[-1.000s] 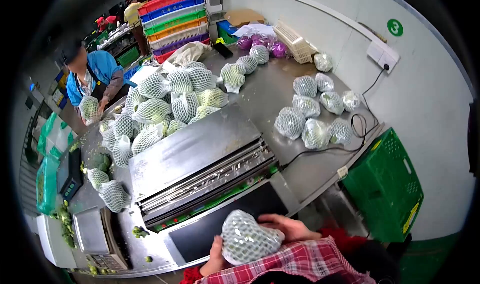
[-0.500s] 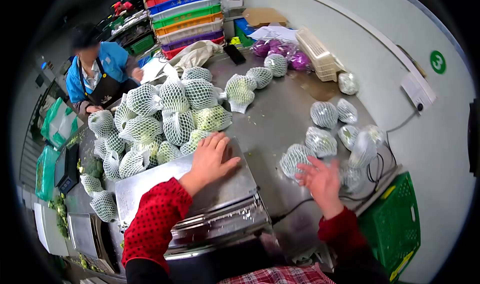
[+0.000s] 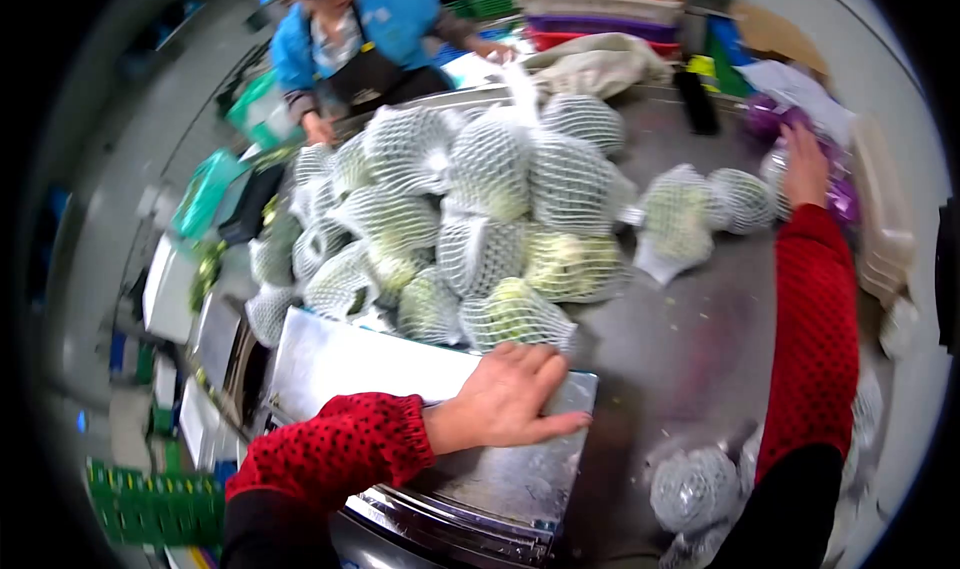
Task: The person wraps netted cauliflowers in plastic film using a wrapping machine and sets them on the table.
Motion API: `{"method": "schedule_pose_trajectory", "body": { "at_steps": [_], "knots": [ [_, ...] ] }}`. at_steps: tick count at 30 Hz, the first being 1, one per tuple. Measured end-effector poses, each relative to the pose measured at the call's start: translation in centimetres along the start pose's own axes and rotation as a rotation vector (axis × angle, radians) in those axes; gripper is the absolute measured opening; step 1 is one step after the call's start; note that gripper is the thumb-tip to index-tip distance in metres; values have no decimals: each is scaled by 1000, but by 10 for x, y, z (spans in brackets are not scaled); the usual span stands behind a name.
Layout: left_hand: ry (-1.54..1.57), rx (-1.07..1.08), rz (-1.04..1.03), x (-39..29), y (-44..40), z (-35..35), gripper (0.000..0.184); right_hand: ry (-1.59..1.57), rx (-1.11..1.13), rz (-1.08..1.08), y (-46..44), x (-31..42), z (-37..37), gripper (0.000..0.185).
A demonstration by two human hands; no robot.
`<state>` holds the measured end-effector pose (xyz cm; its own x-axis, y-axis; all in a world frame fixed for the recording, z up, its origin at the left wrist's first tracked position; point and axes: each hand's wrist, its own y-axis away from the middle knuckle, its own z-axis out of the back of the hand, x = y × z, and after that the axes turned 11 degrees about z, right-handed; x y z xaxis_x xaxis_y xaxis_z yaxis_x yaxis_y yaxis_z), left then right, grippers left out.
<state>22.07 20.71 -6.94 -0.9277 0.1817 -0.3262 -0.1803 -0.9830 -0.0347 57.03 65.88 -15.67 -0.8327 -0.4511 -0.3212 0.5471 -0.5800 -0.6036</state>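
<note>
My left hand [image 3: 505, 394] lies on the flat metal top [image 3: 400, 369] of a low steel unit, fingers together and thumb stuck out, holding nothing. Beyond it is a heap of pale green vegetable heads in white foam nets [image 3: 485, 254]. My right hand [image 3: 803, 174] is stretched far out at the upper right, fingers extended over a netted round vegetable [image 3: 775, 169]. Purple vegetables in clear film [image 3: 843, 194] lie beside it. Whether the fingers grip anything cannot be made out. Two netted heads, one of them a larger head [image 3: 675, 214], lie left of this hand.
Across the table stands a person in a blue top [image 3: 390, 19], hands near the heap. Stacked crates [image 3: 600, 9], a cloth [image 3: 600, 64] and a dark phone-like object [image 3: 697, 104] are at the back. Wrapped rounds [image 3: 695, 489] lie at the lower right, partly behind my arm.
My right hand has moved from the near wrapped rounds to the far right beside the purple vegetables. My left hand stays on the metal top. The view has swung right.
</note>
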Motion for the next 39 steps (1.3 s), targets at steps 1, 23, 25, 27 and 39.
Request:
{"method": "schedule_pose_trajectory", "body": {
  "at_steps": [1, 23, 25, 27, 39],
  "knots": [
    [0, 27, -1, -4, -2, 4, 59, 64, 86, -39, 21, -1, 4, 44],
    [36, -2, -18, 0, -6, -13, 55, -145, 810, -256, 60, 34, 102, 75],
    [87, -49, -26, 3, -3, -10, 58, -179, 414, -71, 27, 59, 91, 114],
    [72, -103, -24, 5, 0, -10, 55, -222, 532, 103, 10, 90, 85, 119],
    [143, -74, 25, 7, 1, -15, 64, -656, 109, -729, 81, 23, 36, 76]
  ]
}}
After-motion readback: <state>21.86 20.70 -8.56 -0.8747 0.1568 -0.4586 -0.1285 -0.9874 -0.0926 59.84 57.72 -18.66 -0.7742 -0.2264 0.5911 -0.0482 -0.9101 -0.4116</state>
